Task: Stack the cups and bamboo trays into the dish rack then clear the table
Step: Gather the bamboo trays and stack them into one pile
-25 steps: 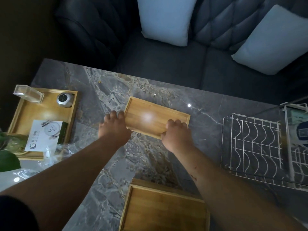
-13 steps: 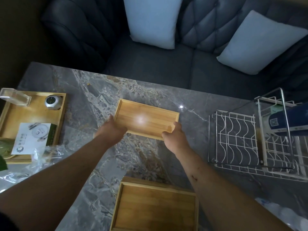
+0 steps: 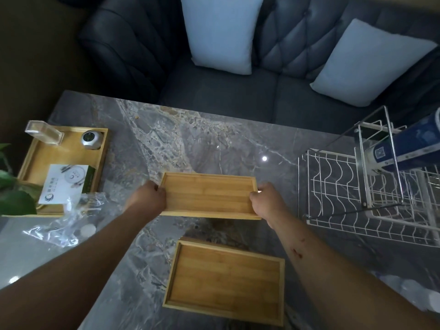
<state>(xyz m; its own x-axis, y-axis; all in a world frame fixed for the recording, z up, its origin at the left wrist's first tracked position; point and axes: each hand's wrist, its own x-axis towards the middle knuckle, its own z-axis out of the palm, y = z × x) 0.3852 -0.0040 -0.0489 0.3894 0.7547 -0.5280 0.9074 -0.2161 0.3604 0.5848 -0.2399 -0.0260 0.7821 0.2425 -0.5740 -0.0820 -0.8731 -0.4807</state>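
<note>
Whereas a second ago it lay flat on the table (image 3: 214,144), the tray (image 3: 208,195) is now lifted, left hand (image 3: 148,197) and right hand (image 3: 265,201) gripping its ends; rack (image 3: 333,186) transfer follows.

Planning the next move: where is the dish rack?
The dish rack stands at the table's right edge in the head view, right of the held bamboo tray.

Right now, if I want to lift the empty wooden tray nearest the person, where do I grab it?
Grab the near bamboo tray by its two short ends, one hand coming from each side. It lies flat and empty on the table, and its thin raised rim gives fingers something to pinch. The left hand and right hand hold the other tray that way.
</note>
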